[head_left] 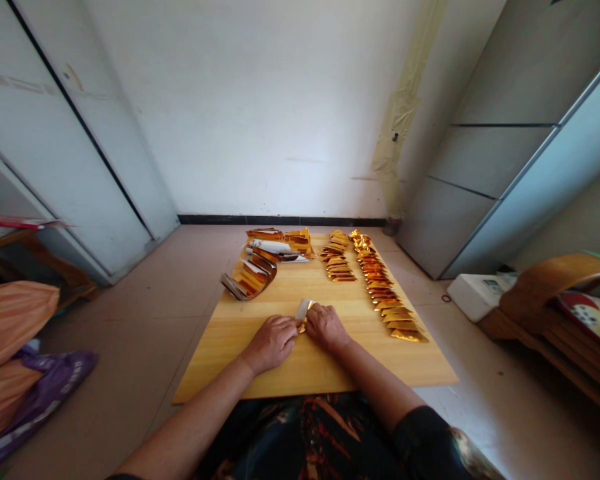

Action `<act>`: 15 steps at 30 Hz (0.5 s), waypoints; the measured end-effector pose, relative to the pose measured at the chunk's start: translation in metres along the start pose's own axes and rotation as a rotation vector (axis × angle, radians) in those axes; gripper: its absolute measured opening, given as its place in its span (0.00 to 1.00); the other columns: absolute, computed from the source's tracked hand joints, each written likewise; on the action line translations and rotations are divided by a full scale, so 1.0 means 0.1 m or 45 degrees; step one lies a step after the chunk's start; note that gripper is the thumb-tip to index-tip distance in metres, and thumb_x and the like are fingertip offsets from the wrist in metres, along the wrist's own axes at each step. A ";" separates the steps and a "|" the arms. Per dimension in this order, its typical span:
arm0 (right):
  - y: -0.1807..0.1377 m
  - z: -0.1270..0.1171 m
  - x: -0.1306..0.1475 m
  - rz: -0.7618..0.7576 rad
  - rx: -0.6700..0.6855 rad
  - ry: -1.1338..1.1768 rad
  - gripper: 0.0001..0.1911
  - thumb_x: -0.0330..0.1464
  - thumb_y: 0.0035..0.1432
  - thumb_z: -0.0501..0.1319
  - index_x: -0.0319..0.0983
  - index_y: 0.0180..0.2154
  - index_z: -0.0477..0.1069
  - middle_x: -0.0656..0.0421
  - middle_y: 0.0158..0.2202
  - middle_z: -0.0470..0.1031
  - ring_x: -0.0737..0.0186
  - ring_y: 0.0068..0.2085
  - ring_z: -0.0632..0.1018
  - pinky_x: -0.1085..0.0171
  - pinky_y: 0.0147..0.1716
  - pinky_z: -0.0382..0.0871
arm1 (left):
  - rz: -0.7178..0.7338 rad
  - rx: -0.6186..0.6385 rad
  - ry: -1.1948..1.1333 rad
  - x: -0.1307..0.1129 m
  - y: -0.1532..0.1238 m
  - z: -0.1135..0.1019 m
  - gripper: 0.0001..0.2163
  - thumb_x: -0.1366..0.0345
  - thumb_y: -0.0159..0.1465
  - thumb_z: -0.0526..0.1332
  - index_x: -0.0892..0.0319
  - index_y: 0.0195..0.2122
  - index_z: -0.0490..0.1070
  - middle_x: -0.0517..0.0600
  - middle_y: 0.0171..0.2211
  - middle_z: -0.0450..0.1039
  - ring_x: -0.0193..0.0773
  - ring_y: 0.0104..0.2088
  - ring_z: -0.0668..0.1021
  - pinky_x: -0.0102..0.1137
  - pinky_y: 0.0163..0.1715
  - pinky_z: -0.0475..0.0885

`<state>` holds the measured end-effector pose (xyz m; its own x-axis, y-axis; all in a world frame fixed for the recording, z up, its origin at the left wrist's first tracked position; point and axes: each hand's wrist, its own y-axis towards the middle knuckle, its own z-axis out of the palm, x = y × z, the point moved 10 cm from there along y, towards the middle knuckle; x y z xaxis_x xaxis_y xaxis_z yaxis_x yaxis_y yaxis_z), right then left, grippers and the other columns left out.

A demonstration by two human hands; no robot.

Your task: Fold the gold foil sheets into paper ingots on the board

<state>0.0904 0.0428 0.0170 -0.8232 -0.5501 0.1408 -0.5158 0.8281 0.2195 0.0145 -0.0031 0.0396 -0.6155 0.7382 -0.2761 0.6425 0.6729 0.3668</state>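
Head view: a small piece of foil paper, pale on one face and shiny gold on the other, lay between the hands near the middle of the worktop. The left hand pinched its left edge; the right hand grasped its right side. Thin, pointed gold folded pieces overlapped in a row at right. A curved sheet bundle rested at far left. The worktop was smooth, yellowish wood, on a tiled floor before a white wall. The paper's visible long axis ran away from the person, slanting slightly right; fingers hid part.
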 end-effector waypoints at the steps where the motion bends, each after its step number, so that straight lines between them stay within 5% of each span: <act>1: 0.00 0.00 0.00 0.003 -0.004 0.004 0.07 0.30 0.62 0.54 0.37 0.35 0.69 0.55 0.37 0.72 0.62 0.38 0.72 0.64 0.38 0.58 | 0.000 0.003 0.003 0.00 0.00 0.00 0.07 0.73 0.58 0.55 0.56 0.34 0.70 0.49 0.46 0.75 0.40 0.48 0.74 0.38 0.50 0.68; 15: 0.00 0.00 0.00 0.012 0.022 -0.005 0.07 0.32 0.62 0.54 0.37 0.36 0.70 0.54 0.37 0.73 0.61 0.40 0.72 0.64 0.38 0.58 | 0.013 0.025 0.040 -0.03 -0.05 0.00 0.19 0.73 0.57 0.55 0.55 0.50 0.67 0.51 0.50 0.72 0.40 0.51 0.72 0.39 0.54 0.64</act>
<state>0.0909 0.0429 0.0172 -0.8288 -0.5421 0.1389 -0.5123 0.8349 0.2014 0.0131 -0.0082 0.0383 -0.6229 0.7432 -0.2444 0.6571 0.6665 0.3521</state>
